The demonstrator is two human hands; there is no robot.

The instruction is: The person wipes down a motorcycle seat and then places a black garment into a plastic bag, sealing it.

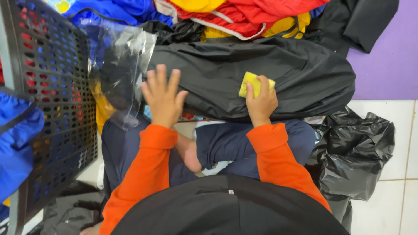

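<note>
Wiping step, likely: right hand (261,103) clamped on yellow sponge (253,83), left hand (162,95) flat, fingers apart, steadying black garment (270,65); next, firm strokes.

Left hand (162,95) flat, fingers spread; right hand (260,101) curled closed, orange-sleeved arms forward.

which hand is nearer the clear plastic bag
Left. The left hand lies flat on the black garment right beside the clear plastic bag; the right hand, gripping a yellow sponge, is farther along the garment.
</note>
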